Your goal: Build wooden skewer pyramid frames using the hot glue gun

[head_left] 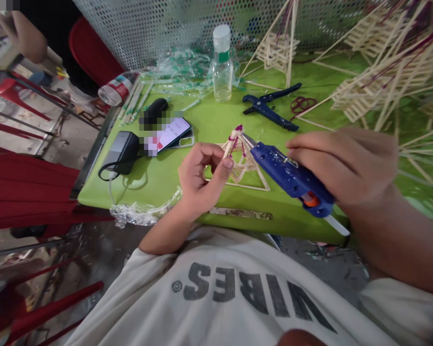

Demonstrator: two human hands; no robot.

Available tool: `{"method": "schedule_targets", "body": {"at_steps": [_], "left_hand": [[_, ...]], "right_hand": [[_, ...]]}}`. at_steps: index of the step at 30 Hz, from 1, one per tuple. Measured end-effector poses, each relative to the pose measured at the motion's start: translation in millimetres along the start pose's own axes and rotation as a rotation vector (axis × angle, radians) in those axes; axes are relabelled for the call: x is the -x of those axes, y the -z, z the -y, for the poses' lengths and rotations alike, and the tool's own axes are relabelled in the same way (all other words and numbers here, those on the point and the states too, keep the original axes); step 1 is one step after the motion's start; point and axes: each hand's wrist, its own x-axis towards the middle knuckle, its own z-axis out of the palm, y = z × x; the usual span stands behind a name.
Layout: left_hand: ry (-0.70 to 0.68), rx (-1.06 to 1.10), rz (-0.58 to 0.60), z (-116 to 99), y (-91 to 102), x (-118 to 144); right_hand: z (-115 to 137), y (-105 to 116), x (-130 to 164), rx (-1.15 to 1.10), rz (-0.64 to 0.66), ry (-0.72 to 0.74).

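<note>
My left hand pinches one leg of a small wooden-stick frame near its top. The frame stands as a pyramid on the green table, with purple string at its peak and hanging inside. My right hand is wrapped round a blue hot glue gun. The gun's metal nozzle points up and left, close to the tied peak; whether it touches, I cannot tell. A white glue stick sticks out of the gun's rear end.
Finished stick frames crowd the right side. Behind my hands lie blue pliers and purple cord; a clear bottle stands there. A phone, black adapter and plastic wrappers sit left. A flat strip lies at the near edge.
</note>
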Motion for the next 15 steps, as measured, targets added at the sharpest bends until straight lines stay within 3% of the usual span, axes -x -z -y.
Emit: {"method": "schedule_targets", "body": {"at_steps": [9, 15], "left_hand": [[0.000, -0.007, 0.043, -1.2, 0.4, -2.0], [0.003, -0.017, 0.077, 0.4, 2.0, -0.8]], "right_hand": [[-11.2, 0.5, 1.4, 0.014, -0.026, 0.032], [-9.7, -4.6, 2.7, -0.011, -0.080, -0.023]]}}
